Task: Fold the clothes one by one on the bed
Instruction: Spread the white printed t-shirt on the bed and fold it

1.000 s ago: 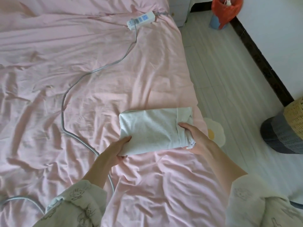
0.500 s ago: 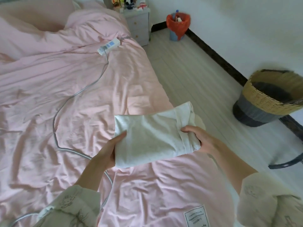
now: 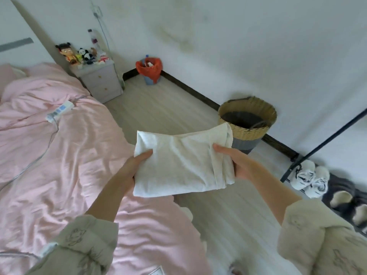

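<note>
We note the folded white cotton garment (image 3: 183,163), a flat rectangular bundle, held in the air between both hands, clear of the bed and out over its right edge and the floor. The left hand (image 3: 130,171) grasps the bundle's left end, thumb lying on top and the fingers hidden beneath. The right hand (image 3: 236,163) grasps the right end, where the folded layers stack up, thumb on top and palm under the cloth. Both grips are closed on the garment. Cream sleeves with faint line drawings cover both forearms near the camera.

The bed with its rumpled pink cover (image 3: 59,155) fills the left of the scene. On it, far left, lies a white power strip (image 3: 59,111), its grey cable (image 3: 39,157) trailing toward us across the cover.

Behind the garment's right end, on the pale wood floor (image 3: 168,110), stands a round woven basket with a grey base (image 3: 247,121). Farther off, by the white wall, we see a bin lined with an orange bag (image 3: 150,70), and left of it a small grey bedside cabinet (image 3: 99,80) carrying toy figures and a bottle. At far right, white slippers (image 3: 308,179) lie beside a black metal rail (image 3: 325,139).
</note>
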Available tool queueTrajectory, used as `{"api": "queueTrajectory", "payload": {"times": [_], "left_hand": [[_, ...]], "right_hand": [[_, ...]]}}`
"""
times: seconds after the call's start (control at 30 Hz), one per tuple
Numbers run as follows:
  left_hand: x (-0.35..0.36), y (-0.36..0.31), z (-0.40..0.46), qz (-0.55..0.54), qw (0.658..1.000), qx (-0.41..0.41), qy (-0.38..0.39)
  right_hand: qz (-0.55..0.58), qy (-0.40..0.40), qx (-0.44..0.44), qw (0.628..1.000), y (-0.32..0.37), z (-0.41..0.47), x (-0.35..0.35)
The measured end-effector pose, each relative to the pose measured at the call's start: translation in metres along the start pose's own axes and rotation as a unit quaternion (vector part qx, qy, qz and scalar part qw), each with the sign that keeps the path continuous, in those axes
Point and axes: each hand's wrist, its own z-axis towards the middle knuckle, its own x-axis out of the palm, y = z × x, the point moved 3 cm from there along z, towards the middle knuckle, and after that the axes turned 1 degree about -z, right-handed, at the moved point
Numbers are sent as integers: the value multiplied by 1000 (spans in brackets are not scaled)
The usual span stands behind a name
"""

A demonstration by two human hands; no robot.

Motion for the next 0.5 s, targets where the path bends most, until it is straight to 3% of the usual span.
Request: {"api": "queueTrajectory", "payload": {"times": [0.23,0.5], "left_hand": [[185,-16,48,24,997,-1,69],[273,-55,111,41,990,-19,130]], "right_hand": [[7,-67,-77,995,63,-12,-173],[16,-95,-102,990,119,25,-262]]}}
